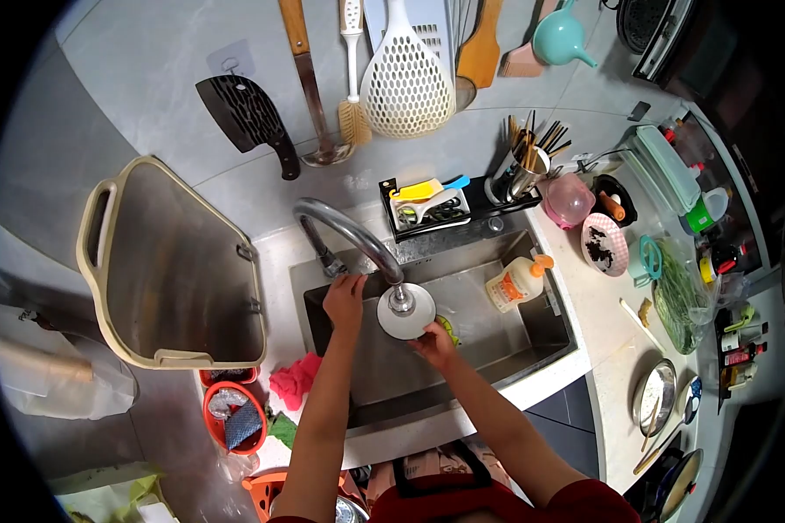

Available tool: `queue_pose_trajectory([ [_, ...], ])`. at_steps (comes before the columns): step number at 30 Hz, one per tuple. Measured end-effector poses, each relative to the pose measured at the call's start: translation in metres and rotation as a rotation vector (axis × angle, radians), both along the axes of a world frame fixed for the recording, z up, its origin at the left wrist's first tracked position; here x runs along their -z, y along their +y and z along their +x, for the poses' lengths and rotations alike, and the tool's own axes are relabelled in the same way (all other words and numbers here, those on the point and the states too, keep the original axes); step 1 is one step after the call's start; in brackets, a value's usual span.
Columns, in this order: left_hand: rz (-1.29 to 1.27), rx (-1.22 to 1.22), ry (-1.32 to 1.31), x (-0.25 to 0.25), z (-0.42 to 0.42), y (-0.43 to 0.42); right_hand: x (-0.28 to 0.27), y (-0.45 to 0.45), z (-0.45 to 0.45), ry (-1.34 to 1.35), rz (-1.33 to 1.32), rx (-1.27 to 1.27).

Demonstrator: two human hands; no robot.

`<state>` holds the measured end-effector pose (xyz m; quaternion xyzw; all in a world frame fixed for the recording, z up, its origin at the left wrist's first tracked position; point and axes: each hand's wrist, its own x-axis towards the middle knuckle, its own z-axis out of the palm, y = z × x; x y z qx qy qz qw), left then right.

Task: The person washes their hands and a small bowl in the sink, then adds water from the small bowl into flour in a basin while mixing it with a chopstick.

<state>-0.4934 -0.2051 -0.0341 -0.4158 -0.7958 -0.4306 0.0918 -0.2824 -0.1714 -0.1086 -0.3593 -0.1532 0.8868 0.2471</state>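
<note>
A small white dish is held under the spout of the curved metal faucet, above the sink. My right hand grips the dish by its near right rim, fingers closed on it. At the faucet's base, my left hand has its fingers closed at the faucet handle. Behind the dish a green item partly shows on the sink floor. Inside the sink to the right leans a soap bottle with an orange pump.
Left of the sink stands a large beige-rimmed bin; a pink cloth lies by the edge. A utensil caddy and a chopstick holder are behind. Bowls, green vegetables and a metal pan occupy the right counter.
</note>
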Motion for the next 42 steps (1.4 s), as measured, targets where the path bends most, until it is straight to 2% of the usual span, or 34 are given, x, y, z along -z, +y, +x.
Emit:
queue_pose_trajectory([
  [3, -0.048, 0.008, 0.048, -0.002, -0.003, 0.001, -0.002, 0.000, 0.002, -0.028, 0.019, 0.017],
  [6, -0.174, 0.030, -0.028, -0.006, -0.010, 0.005, -0.007, -0.001, 0.008, -0.014, -0.001, 0.034],
  [9, -0.259, -0.113, -0.031, -0.007, -0.018, 0.022, -0.002, -0.004, 0.019, 0.017, 0.002, 0.040],
  [12, -0.262, -0.102, -0.066, -0.013, -0.016, 0.025, 0.002, -0.007, 0.037, 0.067, -0.006, 0.071],
  [15, 0.272, -0.263, 0.127, 0.035, -0.003, 0.008, -0.003, -0.016, 0.065, 0.015, -0.043, 0.127],
  [17, 0.295, -0.118, -0.414, 0.050, 0.041, -0.028, -0.007, -0.023, 0.093, 0.029, -0.031, 0.172],
  [19, -0.023, 0.063, -0.985, 0.081, 0.086, -0.055, -0.017, -0.028, 0.124, 0.024, -0.027, 0.235],
  [21, -0.194, 0.270, -1.344, 0.036, 0.159, -0.060, -0.041, -0.035, 0.158, 0.004, -0.028, 0.317],
  [23, -0.216, 0.513, -1.616, 0.026, 0.219, -0.056, -0.049, -0.041, 0.201, -0.019, 0.002, 0.343],
  [26, -0.302, 0.824, -1.748, 0.026, 0.295, -0.042, -0.061, -0.046, 0.269, -0.063, 0.039, 0.389],
  [29, -0.278, 0.890, -1.793, 0.020, 0.369, -0.031, -0.097, -0.054, 0.333, -0.079, 0.068, 0.549],
  [30, -0.262, 0.993, -1.853, 0.026, 0.392, -0.026, -0.094, -0.056, 0.361, -0.086, 0.076, 0.538],
  [33, -0.281, 1.036, -1.883, 0.014, 0.466, -0.019, -0.114, -0.064, 0.430, -0.101, 0.154, 0.587],
  [36, -0.314, 1.000, -1.968, 0.017, 0.529, -0.011, -0.146, -0.069, 0.488, -0.172, 0.100, 0.697],
  [39, -0.366, 1.053, -1.975, 0.011, 0.577, 0.003, -0.132, -0.082, 0.554, -0.561, 0.351, 0.852],
  [41, -0.402, 1.053, -1.942, 0.004, 0.605, 0.014, -0.129, -0.097, 0.595, -0.944, 0.588, 1.167],
  [42, -0.418, 1.040, -1.920, -0.008, 0.617, 0.018, -0.137, -0.105, 0.614, -1.118, 0.590, 1.266],
])
